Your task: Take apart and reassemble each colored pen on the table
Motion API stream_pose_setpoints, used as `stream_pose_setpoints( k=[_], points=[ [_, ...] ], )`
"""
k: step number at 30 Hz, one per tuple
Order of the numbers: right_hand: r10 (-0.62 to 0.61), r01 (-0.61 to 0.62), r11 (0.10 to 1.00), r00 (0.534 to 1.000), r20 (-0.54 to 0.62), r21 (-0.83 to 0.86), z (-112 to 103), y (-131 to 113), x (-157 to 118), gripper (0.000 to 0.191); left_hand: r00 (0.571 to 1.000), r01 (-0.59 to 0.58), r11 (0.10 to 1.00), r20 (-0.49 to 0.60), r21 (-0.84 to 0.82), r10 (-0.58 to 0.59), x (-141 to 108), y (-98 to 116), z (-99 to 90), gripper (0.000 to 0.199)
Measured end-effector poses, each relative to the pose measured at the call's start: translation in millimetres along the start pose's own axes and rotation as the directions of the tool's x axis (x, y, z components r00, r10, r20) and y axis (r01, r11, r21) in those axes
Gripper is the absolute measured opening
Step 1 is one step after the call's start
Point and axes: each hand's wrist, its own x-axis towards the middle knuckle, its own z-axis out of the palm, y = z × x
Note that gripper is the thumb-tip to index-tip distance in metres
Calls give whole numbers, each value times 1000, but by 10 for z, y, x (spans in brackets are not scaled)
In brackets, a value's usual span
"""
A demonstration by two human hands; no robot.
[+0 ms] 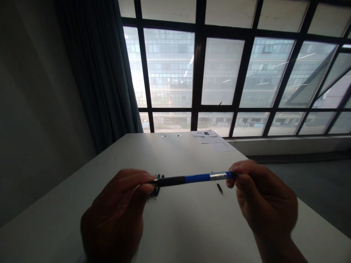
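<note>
A pen (pixel 197 178) with a blue barrel, a black grip section and a silver label band is held level above the table, stretched between both hands. My left hand (pixel 117 212) pinches its black tip end between thumb and fingers. At the other end, my right hand (pixel 263 201) pinches the dark end of the barrel, partly hiding it. Behind my left fingertips lies a group of several dark pens (pixel 157 193) on the tabletop, partly covered by the hand and the held pen. A single pen (pixel 219 188) with a black grip rests beyond, to the right.
The white table (pixel 178 233) runs away from me toward a large black-framed window (pixel 223 73). Several printed papers (pixel 211 138) lie at its far right corner. Two small round white pieces (pixel 179 136) sit at the far edge. A dark curtain (pixel 95 73) hangs at the left.
</note>
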Motion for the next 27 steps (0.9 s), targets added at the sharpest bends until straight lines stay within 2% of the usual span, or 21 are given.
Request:
stream_pose_setpoints(
  k=[9, 15, 19, 24, 27],
  points=[
    [31, -31, 999, 999, -11, -34, 7, -15, -23, 9, 993, -115, 990, 25, 78, 114, -2, 25, -6, 9],
    [22, -21, 997, 1000, 11, -69, -5, 3, -31, 9, 971, -204, 974, 149, 102, 188, 9, -77, -88, 10],
    [21, -18, 996, 999, 26, -92, 4, -8, -23, 10, 975, -175, 980, 156, 91, 160, 2, -76, -85, 13],
    [-7, 11, 991, 1000, 28, -133, 28, -20, -25, 13, 988, -129, 991, 93, 40, 125, 0, -12, -6, 20],
    [2, 2, 981, 1000, 22, -195, 35, -38, -28, 17, 985, -132, 991, 121, 37, 127, 5, -4, 11, 22]
  ],
)
